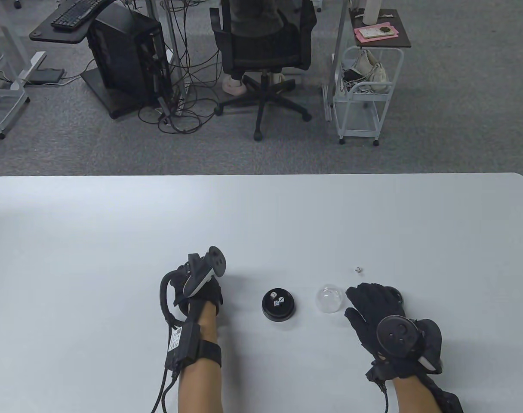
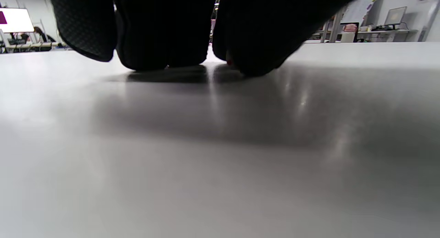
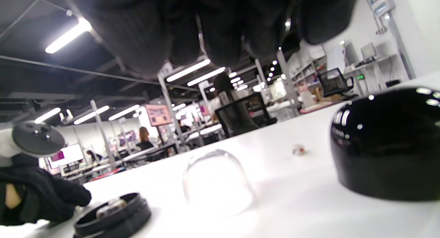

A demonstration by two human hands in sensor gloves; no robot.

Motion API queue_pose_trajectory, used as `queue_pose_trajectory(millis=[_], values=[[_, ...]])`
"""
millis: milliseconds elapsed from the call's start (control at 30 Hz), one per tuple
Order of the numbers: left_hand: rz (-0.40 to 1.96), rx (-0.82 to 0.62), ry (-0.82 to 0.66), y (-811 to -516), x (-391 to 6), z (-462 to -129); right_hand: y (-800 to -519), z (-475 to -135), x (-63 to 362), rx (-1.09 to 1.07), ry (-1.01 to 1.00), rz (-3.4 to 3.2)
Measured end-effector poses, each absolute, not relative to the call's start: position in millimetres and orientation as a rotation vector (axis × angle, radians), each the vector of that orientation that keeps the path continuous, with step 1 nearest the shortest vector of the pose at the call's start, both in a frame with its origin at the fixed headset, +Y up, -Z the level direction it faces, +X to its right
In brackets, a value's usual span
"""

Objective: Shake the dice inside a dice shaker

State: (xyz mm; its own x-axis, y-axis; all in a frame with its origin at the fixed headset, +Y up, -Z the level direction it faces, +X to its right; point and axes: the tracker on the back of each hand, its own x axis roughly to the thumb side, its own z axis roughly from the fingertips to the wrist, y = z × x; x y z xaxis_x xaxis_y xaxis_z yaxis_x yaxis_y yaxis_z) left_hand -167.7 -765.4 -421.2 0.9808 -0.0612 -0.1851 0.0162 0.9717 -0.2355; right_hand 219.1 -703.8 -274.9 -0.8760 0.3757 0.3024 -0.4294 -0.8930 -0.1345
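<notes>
Black shaker base [image 1: 278, 304] sits at table centre holding two dice [image 1: 276, 299]; clear dome [image 1: 330, 299] lies at its 3 o'clock, a stray die [image 1: 358, 270] at 2 o'clock. Left hand [image 1: 200, 287], at 9 o'clock, rests curled on the table [image 1: 261, 223], holding nothing. Right hand [image 1: 375, 307] hovers spread and empty just beside the dome.

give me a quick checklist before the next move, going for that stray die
1. All dice in the black base: not ok, two or three sit in it, one stray die lies on the table.
2. Clear dome out of the way: ok, it stands upright beside the base, not on it.
3. Right hand free: ok, fingers spread, gripping nothing.
4. Black cover clear of the path: cannot tell, mostly hidden under the right hand.
5. Left hand clear of the base: ok, rests on the table apart from it.
</notes>
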Motion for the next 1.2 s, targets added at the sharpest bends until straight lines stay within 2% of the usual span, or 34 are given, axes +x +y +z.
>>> queue_pose_trajectory(millis=[300, 433, 600, 733, 833, 967, 1067, 1200], values=[[-0.139, -0.182, 0.109, -761, -154, -410, -704, -275, 218, 0.379, -0.28, 2.686], [-0.037, -0.163, 0.035, -755, -143, -400, -704, -275, 219, 0.38, -0.281, 2.682], [0.177, -0.107, -0.179, -742, -102, -377, -704, -275, 218, 0.383, -0.283, 2.685], [0.15, -0.077, -0.301, -735, -69, -359, -704, -275, 218, 0.381, -0.284, 2.683], [0.131, -0.067, -0.321, -734, -58, -353, -704, -275, 218, 0.384, -0.287, 2.681], [0.14, -0.084, -0.343, -733, -60, -349, -704, -275, 218, 0.387, -0.285, 2.682], [0.197, -0.015, -0.415, -724, -76, -343, -704, -275, 219, 0.384, -0.282, 2.68], [0.177, 0.052, -0.383, -710, -109, -332, -704, -274, 219, 0.37, -0.284, 2.679]])
